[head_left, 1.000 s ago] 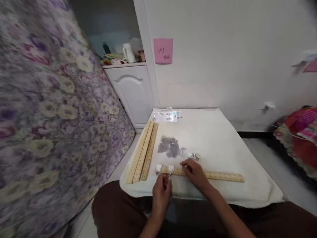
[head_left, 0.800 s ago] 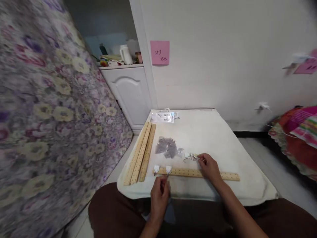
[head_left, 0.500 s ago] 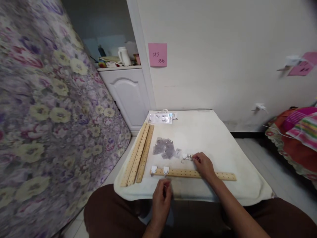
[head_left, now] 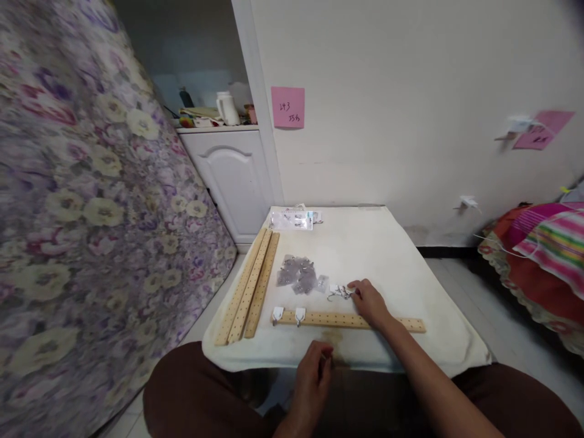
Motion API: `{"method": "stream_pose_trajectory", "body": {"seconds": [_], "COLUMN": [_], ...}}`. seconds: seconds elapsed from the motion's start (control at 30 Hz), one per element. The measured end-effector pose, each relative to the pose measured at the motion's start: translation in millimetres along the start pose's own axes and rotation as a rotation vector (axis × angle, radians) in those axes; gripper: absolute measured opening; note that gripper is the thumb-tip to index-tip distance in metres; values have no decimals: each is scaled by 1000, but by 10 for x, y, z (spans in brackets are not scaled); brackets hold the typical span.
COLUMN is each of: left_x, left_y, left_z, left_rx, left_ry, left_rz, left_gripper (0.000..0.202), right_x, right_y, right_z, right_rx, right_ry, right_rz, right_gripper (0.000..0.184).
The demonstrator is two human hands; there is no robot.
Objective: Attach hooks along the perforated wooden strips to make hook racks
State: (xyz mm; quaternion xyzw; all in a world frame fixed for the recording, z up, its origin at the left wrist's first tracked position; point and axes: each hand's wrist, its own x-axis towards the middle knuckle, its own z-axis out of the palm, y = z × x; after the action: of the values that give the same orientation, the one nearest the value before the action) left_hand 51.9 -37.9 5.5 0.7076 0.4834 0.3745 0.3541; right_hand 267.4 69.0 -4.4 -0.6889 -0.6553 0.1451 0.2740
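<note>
White table [head_left: 410, 267] carries a holed strip [head_left: 392, 323] with two fixed hooks [head_left: 288, 314] at its left end. Right hand [head_left: 370, 303] has left the strip and now touches the loose hooks [head_left: 337, 292] just behind it, grip unclear. Left hand [head_left: 314, 365] has drawn back to the table's front edge, fingers curled shut.

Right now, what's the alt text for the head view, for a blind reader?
A person's right hand touches loose metal hooks on a white table, just beyond a perforated wooden strip carrying two white hooks at its left end. The left hand hovers curled at the table's near edge; three more strips and a clear bag of hooks lie further left.
</note>
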Motion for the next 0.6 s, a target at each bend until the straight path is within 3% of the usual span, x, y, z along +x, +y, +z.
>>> {"method": "stream_pose_trajectory", "body": {"seconds": [0.2,0.4,0.6], "left_x": [7,60,86], "left_y": [-6,80,116], "left_z": [30,82,188], "left_rx": [10,-9,-26], "left_ry": [-39,-104,-137], "left_rz": [-13,-49,-40], "left_gripper": [13,14,15], "right_x": [-63,-193,-203], "right_y": [45,35,12], "right_z": [-128,-206,-252], "right_rx": [144,437,532], "right_ry": [107,1,117], "right_rz": [-36,81,92], "right_gripper": [23,26,30]}}
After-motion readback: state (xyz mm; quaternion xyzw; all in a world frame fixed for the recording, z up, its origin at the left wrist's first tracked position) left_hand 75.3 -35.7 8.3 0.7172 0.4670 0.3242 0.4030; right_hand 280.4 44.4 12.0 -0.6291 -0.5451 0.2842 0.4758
